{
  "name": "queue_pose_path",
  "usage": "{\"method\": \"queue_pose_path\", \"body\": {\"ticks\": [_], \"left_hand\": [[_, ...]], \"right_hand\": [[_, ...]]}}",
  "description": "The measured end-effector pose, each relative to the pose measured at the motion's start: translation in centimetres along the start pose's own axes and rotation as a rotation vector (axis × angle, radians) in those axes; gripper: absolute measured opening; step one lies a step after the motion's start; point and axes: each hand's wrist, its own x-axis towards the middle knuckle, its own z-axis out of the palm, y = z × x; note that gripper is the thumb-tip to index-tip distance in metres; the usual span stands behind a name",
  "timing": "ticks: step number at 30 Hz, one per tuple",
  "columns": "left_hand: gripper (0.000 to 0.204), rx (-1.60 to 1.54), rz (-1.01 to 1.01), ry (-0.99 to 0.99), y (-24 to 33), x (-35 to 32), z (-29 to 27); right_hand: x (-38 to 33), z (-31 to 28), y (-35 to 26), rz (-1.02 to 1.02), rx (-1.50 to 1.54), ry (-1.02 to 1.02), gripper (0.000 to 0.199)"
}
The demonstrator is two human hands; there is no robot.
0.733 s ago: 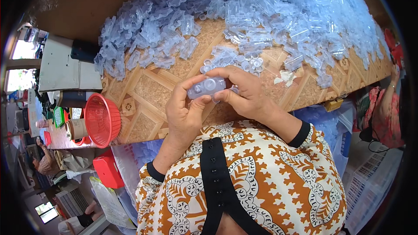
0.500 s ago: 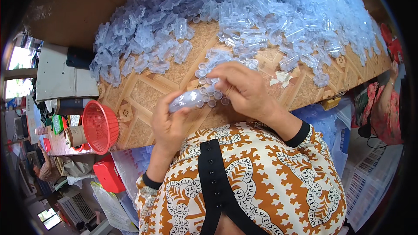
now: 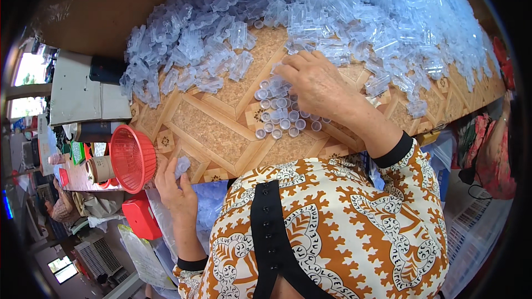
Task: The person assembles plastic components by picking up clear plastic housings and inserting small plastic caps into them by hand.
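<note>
Near the table's front edge, left of my body, my left hand [image 3: 178, 194] holds a clear plastic tube-like piece [image 3: 182, 165] between thumb and fingers. My right hand [image 3: 321, 86] is over the middle of the table, palm down with bent fingers. Its fingertips close on a clear plastic piece [image 3: 279, 72], partly hidden by the hand. Below and beside that hand sits a cluster of small round clear caps [image 3: 277, 116]. Behind it spreads a large heap of clear bluish plastic pieces [image 3: 332, 11].
A red plastic basket [image 3: 133, 158] stands at the table's left end, near a roll of brown tape [image 3: 100, 169]. Farther left are a white box [image 3: 83, 94] and a dark phone [image 3: 105, 70]. A red container [image 3: 141, 218] sits below the edge. Another person [image 3: 493, 155] is at the far right.
My left hand has moved left and down to the table edge with a clear piece, away from the caps. My right hand has moved up from the caps toward the heap.
</note>
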Motion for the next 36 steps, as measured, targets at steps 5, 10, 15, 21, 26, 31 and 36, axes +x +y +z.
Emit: {"method": "queue_pose_path", "body": {"ticks": [5,10,15,21,26,31,36], "left_hand": [[0.055,0.226,0.091,-0.034,2.3,0.6,-0.9],[0.051,0.048,0.022,-0.1,1.4,1.6,-0.6],[0.045,0.001,0.117,-0.047,1.6,2.7,0.2],[0.038,-0.319,-0.183,-0.289,1.5,4.3,-0.8],[0.046,0.259,0.126,-0.081,1.7,5.4,-1.6],[0.049,0.09,0.325,-0.029,6.1,9.4,1.9],[0.044,0.187,0.406,-0.054,8.5,12.5,6.6]], "right_hand": [[-0.2,0.3,0.8,0.095,0.115,0.191,0.024],[-0.1,-1.2,0.6,0.507,0.547,0.243,0.03],[0.4,-1.4,1.4,0.584,1.048,0.191,0.03],[0.0,-1.1,0.9,0.677,1.084,0.095,0.031],[0.1,-0.7,-0.2,0.663,1.123,0.156,0.034],[0.0,-1.4,-0.4,0.626,1.247,0.197,0.029],[-0.6,-0.6,0.6,0.634,1.311,0.188,0.031]]}}
